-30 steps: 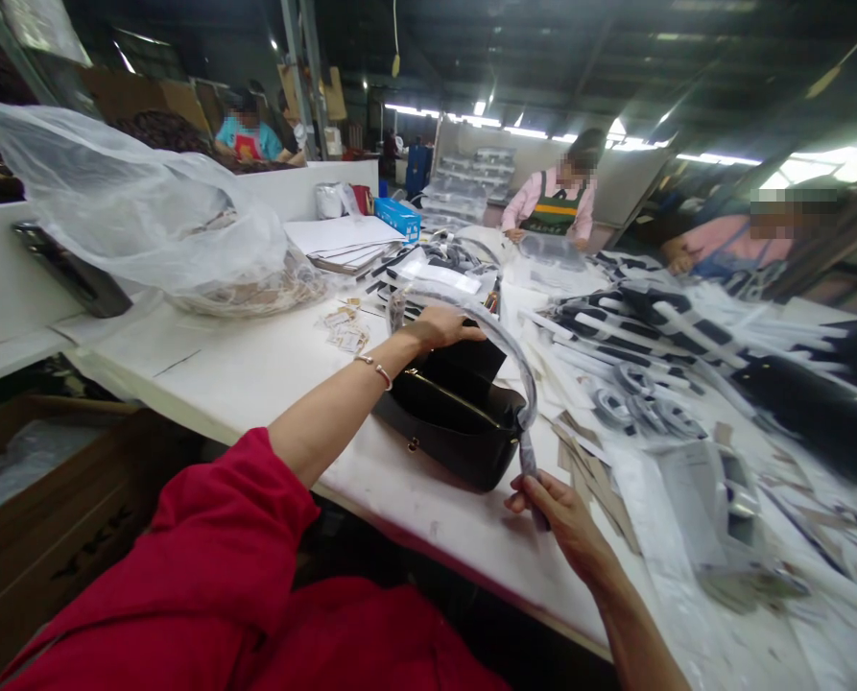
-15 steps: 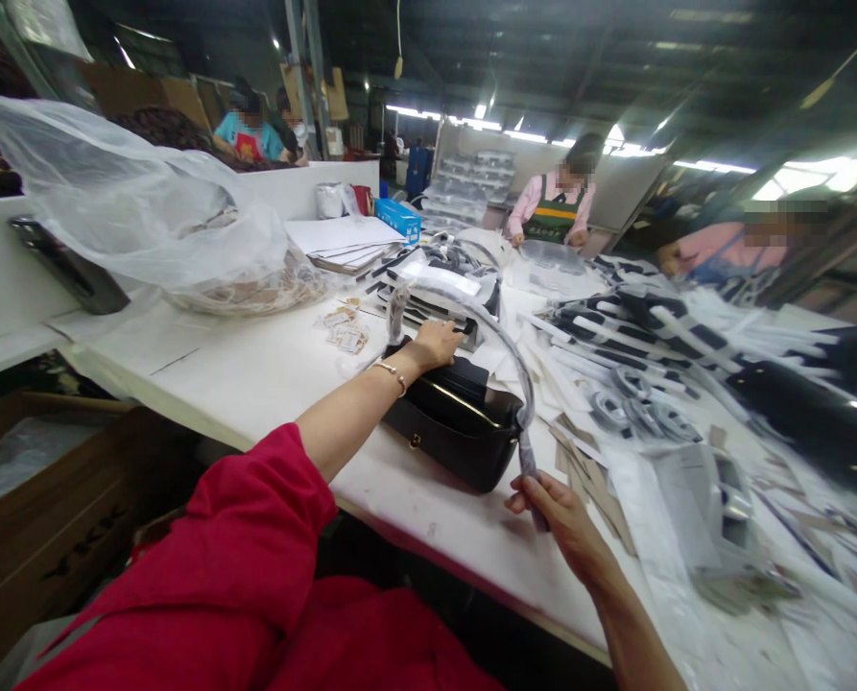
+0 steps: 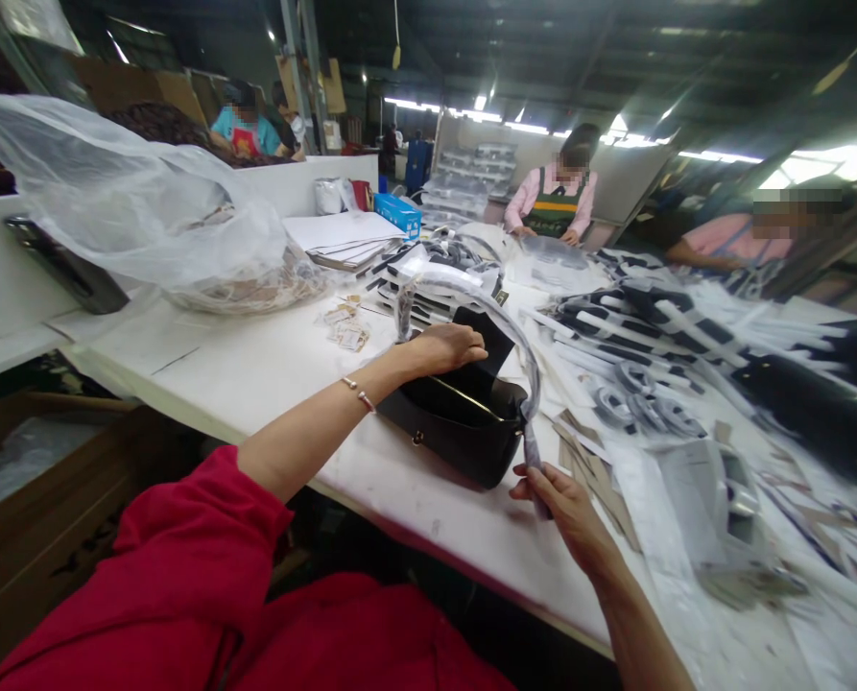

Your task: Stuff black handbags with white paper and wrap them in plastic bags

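Note:
A black handbag [image 3: 448, 440] with a gold zip and a small gold clasp stands on the table in front of me. Its black flap [image 3: 498, 341] is raised at the back. My left hand [image 3: 453, 347] reaches over the bag with curled fingers closed at the flap's edge; the fingertips are partly hidden. A handle [image 3: 520, 338] wrapped in clear plastic arches above the bag. Close to the bag's right end, my right hand [image 3: 561, 494] pinches the wrapped strap end [image 3: 534, 449] that hangs down there.
Wrapped straps [image 3: 636, 403] and black pieces crowd the right side. A large plastic bag [image 3: 147, 211], small tags [image 3: 348, 326], white sheets [image 3: 342, 235] and a blue box [image 3: 397, 216] lie left and behind. A co-worker [image 3: 554, 197] stands across the table.
My left hand has moved slightly right and toward me, and the flap now stands higher behind the bag. My right hand stays at the strap end.

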Tool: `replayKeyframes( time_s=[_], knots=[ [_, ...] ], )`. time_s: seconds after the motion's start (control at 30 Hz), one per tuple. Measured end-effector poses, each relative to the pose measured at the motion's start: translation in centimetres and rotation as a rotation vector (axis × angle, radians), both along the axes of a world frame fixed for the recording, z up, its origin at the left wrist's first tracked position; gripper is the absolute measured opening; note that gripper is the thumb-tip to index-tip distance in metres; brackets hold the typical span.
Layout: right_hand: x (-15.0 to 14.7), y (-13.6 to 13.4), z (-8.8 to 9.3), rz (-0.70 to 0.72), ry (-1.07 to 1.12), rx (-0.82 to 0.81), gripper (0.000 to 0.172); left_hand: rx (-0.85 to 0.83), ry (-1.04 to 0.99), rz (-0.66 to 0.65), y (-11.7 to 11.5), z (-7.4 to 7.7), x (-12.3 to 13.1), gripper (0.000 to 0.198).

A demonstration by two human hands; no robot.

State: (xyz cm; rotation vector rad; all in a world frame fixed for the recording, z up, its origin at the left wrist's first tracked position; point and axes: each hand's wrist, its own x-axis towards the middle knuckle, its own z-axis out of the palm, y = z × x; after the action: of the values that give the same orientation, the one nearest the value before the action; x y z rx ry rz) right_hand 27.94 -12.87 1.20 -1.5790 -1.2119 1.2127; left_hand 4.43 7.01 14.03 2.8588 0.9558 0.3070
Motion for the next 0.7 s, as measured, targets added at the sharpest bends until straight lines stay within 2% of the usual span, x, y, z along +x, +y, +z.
replayKeyframes(
  time_s=[0.13,0.3,0.4,0.53,0.7],
  knots=[
    [0.2,-0.1,0.2,0.002,-0.007,0.003,0.055,-0.005,-0.217,-0.081,-2.3,-0.3,-2.0,0.027],
    [0.3,0.0,0.5,-0.004,0.014,0.003,0.055,-0.044,-0.253,-0.008,-4.2,-1.2,-3.9,0.025],
    [0.2,0.1,1.2,-0.032,0.003,0.027,0.054,-0.066,-0.316,0.023,-4.7,-1.8,-4.5,0.027],
    [0.2,0.3,1.8,-0.121,-0.020,0.087,0.054,-0.082,-0.398,-0.003,-4.7,-2.3,-4.6,0.028],
    [0.5,0.6,1.6,-0.295,-0.020,0.187,0.054,0.013,-0.506,-0.008,-4.5,-2.7,-3.9,0.027]
  ],
)
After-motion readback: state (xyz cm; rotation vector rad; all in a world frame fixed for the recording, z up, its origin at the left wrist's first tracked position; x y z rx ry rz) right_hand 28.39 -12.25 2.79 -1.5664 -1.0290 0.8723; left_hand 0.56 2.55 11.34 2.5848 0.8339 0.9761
